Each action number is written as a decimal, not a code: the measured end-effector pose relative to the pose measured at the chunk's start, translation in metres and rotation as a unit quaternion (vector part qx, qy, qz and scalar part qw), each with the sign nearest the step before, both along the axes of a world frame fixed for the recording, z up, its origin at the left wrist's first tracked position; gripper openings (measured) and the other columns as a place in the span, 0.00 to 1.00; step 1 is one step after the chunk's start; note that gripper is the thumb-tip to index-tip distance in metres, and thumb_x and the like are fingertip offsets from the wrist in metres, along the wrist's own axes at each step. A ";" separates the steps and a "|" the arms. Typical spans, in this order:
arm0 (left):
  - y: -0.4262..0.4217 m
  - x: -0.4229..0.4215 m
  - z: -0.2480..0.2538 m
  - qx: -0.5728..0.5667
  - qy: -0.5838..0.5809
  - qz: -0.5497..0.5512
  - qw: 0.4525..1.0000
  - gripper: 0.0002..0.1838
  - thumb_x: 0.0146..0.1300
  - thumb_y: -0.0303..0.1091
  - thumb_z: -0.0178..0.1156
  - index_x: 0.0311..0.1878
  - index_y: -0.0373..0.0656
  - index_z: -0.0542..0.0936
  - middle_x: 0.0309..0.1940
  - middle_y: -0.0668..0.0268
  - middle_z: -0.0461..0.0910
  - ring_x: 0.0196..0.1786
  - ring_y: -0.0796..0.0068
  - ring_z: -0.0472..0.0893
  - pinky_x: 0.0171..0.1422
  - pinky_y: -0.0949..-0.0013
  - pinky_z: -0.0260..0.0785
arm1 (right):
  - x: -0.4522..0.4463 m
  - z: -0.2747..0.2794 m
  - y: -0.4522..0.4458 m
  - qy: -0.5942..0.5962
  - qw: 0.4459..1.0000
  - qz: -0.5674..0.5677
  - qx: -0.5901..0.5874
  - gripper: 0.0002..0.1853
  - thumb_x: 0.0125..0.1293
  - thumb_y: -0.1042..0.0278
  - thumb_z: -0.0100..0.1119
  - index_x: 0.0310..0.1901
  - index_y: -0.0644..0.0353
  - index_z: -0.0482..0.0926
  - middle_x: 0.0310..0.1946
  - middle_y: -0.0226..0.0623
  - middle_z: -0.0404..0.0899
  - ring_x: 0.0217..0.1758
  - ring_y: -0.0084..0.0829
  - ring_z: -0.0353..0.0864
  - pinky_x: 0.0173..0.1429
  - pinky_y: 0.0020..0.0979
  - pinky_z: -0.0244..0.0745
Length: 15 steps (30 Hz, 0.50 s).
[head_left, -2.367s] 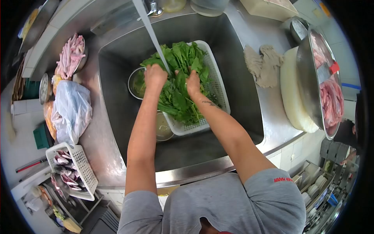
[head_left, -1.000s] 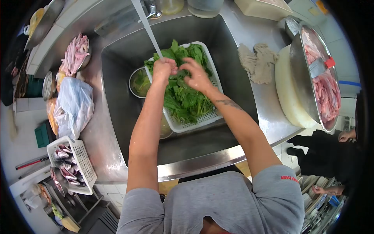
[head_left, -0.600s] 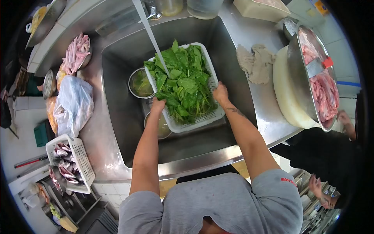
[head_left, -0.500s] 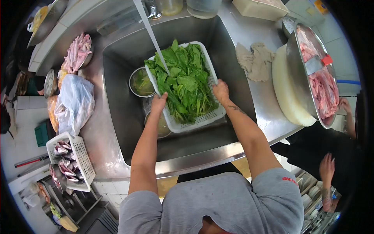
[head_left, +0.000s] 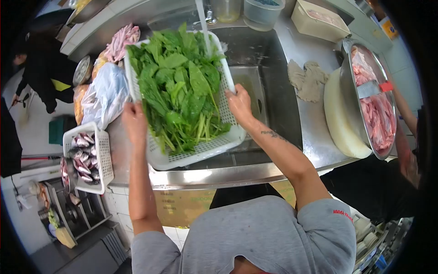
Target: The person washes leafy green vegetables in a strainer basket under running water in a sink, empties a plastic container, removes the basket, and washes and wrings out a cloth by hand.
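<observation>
Head view: fingers (head_left: 237,92) grip a perforated basket (head_left: 191,160) of glossy leaves (head_left: 178,86).

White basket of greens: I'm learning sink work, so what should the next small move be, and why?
I'd probably give the white basket a gentle shake over the sink to drain it: the left hand and right hand hold opposite sides, its walls are perforated, and the water stream comes down at its far corner, by the greens.
</observation>
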<state>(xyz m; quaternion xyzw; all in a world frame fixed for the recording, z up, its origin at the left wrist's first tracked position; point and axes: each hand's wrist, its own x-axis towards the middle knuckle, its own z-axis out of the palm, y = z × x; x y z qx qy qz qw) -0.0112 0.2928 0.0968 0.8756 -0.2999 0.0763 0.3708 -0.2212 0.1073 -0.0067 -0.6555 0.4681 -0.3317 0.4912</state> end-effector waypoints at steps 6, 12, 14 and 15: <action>0.052 0.059 0.047 0.064 -0.114 0.053 0.990 0.18 0.58 0.42 0.57 0.26 0.34 0.71 0.18 0.51 0.72 0.23 0.54 0.70 0.32 0.58 0.63 | 0.059 0.065 0.023 0.004 0.995 0.089 0.039 0.11 0.57 0.66 0.56 0.35 0.66 0.72 0.30 0.54 0.75 0.36 0.51 0.76 0.42 0.44 0.68; 0.091 0.116 0.043 0.100 -0.163 0.099 0.977 0.18 0.60 0.42 0.54 0.35 0.32 0.73 0.26 0.46 0.77 0.32 0.48 0.77 0.36 0.57 0.67 | 0.068 0.064 0.018 -0.125 0.918 0.365 0.085 0.14 0.58 0.61 0.62 0.31 0.64 0.73 0.26 0.37 0.75 0.30 0.25 0.73 0.35 0.32 0.68; 0.096 0.126 0.042 0.139 -0.133 0.104 0.976 0.22 0.62 0.44 0.52 0.47 0.31 0.72 0.35 0.43 0.78 0.40 0.46 0.78 0.43 0.57 0.68 | 0.056 0.066 0.002 -0.150 0.912 0.369 0.098 0.13 0.61 0.59 0.59 0.36 0.61 0.76 0.30 0.30 0.75 0.32 0.20 0.72 0.35 0.26 0.70; 0.097 0.130 0.040 0.150 -0.136 0.115 0.972 0.22 0.62 0.44 0.51 0.49 0.32 0.71 0.37 0.42 0.77 0.42 0.46 0.78 0.44 0.57 0.68 | 0.058 0.049 -0.016 -0.171 0.917 0.322 0.159 0.13 0.62 0.59 0.57 0.39 0.60 0.76 0.33 0.31 0.76 0.34 0.22 0.73 0.38 0.27 0.71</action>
